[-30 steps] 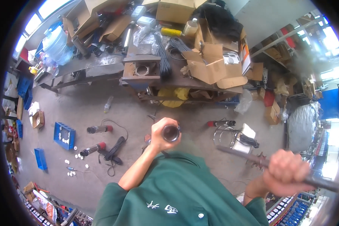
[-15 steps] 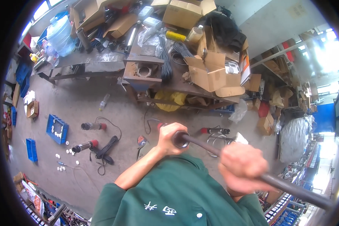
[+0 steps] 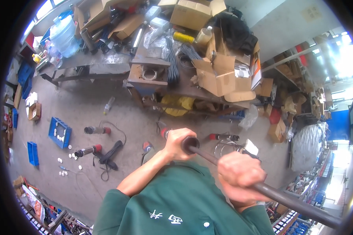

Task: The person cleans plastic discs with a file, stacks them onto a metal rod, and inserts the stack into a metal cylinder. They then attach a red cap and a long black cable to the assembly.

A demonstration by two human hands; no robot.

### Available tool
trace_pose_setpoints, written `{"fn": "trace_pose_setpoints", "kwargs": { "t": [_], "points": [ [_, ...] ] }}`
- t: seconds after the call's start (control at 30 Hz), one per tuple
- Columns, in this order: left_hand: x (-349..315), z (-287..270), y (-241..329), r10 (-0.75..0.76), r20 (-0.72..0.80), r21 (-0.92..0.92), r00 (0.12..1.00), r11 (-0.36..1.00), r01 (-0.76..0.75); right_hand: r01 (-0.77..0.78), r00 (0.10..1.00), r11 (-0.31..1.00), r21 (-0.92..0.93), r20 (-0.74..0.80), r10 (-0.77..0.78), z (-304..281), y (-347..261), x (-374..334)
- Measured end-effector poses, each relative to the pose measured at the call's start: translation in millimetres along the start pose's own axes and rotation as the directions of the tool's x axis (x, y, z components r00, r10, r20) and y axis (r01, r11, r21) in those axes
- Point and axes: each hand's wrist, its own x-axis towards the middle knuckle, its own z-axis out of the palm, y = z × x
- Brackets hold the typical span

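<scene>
My left hand [image 3: 179, 144] is wrapped round a cylinder with a red end [image 3: 164, 133] and a dark open rim [image 3: 190, 145] facing right. Most of its body is hidden by my fingers. A long dark metal rod [image 3: 302, 203] runs from that rim down to the lower right, thin near the rim and thicker beyond my right hand. Whether its tip sits inside the opening I cannot tell. My right hand [image 3: 242, 174] is closed round the rod, slightly blurred.
Similar red-ended cylinders [image 3: 88, 150] with black cables lie on the floor at left, and another [image 3: 224, 137] at right. White discs lie around a blue crate [image 3: 60, 133]. A cluttered metal workbench [image 3: 94, 76] with cardboard boxes [image 3: 213, 76] spans the far side. Shelving stands at right.
My right hand and the rod have moved left, closer to my left hand. The rod's far end sits a little lower. My left hand keeps its hold on the cylinder, nearly still.
</scene>
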Motion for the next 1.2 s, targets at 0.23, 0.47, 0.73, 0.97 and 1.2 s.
{"fn": "trace_pose_setpoints", "kwargs": {
  "t": [0.23, 0.47, 0.73, 0.97, 1.2],
  "points": [
    [-4, -7, -3, 0.001, 0.028, 0.046, 1.0, 0.999, -0.002, -0.159, 0.987, 0.985, -0.069, -0.033, 0.157, -3, 4, -4],
    [-8, -7, -3, -0.01, 0.019, 0.055, 1.0, 0.998, 0.009, -0.164, 0.97, 0.985, 0.048, -0.175, 0.17, -5, 28, -18],
    [-1, -4, 1, -0.028, 0.023, 0.098, 0.999, 0.995, 0.026, -0.225, 0.961, 0.968, 0.108, -0.142, 0.239, -12, 31, -11],
    [8, 11, 2, -0.039, 0.089, 0.112, 0.995, 0.993, 0.028, -0.248, 0.951, 0.956, 0.159, -0.149, 0.272, -29, 30, -21],
    [14, 7, 10, -0.069, 0.133, 0.124, 0.989, 0.991, 0.053, -0.217, 0.956, 0.967, 0.134, -0.169, 0.238, -30, 25, -15]
  ]
}}
